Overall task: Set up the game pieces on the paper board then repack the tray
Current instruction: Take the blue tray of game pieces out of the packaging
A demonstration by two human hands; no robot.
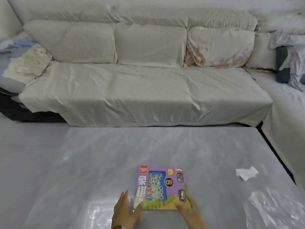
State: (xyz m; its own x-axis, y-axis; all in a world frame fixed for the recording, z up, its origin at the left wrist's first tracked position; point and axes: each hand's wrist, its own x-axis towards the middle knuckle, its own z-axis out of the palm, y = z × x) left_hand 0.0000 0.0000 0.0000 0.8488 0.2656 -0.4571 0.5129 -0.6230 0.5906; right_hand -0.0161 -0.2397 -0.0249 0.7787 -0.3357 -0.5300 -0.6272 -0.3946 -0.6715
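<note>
**A:** Where does the game stand?

**B:** The game box (160,187) lies flat and closed on the table (99,162), close to the near edge, with a hand at each near corner. Nothing is set out yet, so I judge the step in hand is opening it.

**A:** And the hands?

**B:** The left hand (126,209) has its fingers straight and spread, touching the box's near left edge. The right hand (189,210) lies over the near right corner. It is blurred, so I cannot tell whether it pinches the edge or only rests there.

**A:** How should the opening go?

**B:** Keep the box level, steady one side, and lift the lid evenly so the tray and pieces inside don't spill. The table top looks glossy, so the box may skate under a sideways push. Sliding it farther in first would leave room for the paper board.

**A:** What can't you make out?

**B:** The tray, pieces and paper board are out of sight, presumably inside. A blue panel on the lid shows pale round shapes — window or print, I can't say. Both wrists are cut off by the frame. Well apart to the right lie a scrap of white paper (246,173) and some crumpled clear wrap (270,207).
</note>
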